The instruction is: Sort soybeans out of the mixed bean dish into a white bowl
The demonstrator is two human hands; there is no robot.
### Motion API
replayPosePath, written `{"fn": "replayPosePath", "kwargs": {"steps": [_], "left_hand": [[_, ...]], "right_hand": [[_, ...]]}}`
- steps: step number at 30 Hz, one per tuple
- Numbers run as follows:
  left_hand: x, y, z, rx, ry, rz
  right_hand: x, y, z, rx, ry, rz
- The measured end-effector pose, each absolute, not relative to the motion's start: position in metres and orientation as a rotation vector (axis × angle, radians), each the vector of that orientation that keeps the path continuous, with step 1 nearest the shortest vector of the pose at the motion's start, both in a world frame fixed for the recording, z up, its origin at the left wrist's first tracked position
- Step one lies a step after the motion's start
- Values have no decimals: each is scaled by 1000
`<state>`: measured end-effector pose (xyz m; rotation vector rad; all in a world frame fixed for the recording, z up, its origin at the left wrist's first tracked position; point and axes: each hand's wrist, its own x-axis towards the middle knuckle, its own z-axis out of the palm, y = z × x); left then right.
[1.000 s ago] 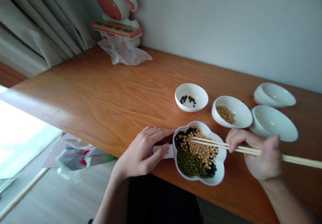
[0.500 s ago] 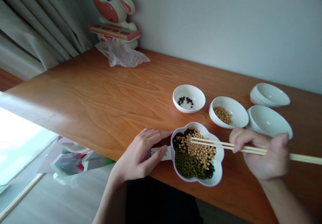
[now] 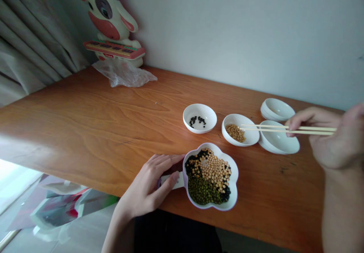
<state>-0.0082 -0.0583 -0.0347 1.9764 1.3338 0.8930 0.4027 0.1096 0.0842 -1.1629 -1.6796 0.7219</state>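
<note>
My left hand is closed round the labelled handle of a flower-shaped dish with a lilac rim. Yellow soybeans, green mung beans and black beans lie in it. A pair of chopsticks is gripped in my right hand. Their tips are over a white bowl with a heap of soybeans inside. Whether a bean is between the tips is too small to tell. Left of it stands a white bowl with several black beans.
Two more white bowls, one behind and one in front, stand at the right. A cow toy with a keyboard and a clear plastic bag are at the back left of the wooden table. A grey curtain hangs beside it.
My right hand has moved the chopsticks from the flower-shaped dish up to the soybean bowl. My left hand keeps its hold on the handle. The camera view has shifted slightly.
</note>
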Motion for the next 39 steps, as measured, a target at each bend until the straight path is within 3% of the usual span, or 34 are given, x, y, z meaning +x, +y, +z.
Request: {"fn": "replayPosePath", "kwargs": {"steps": [4,9,17,39], "left_hand": [[-7,-57,-35,1981,1329,901],[-7,-57,-35,1968,1337,890],[-9,-61,-35,1914,1369,863],[-19,-64,-36,1870,1360,812]], "right_hand": [[385,118,123,-1283,-1923,766],[339,100,140,-1191,-2102,730],[300,78,119,-834,-2598,693],[288,75,111,-773,-2664,836]]}}
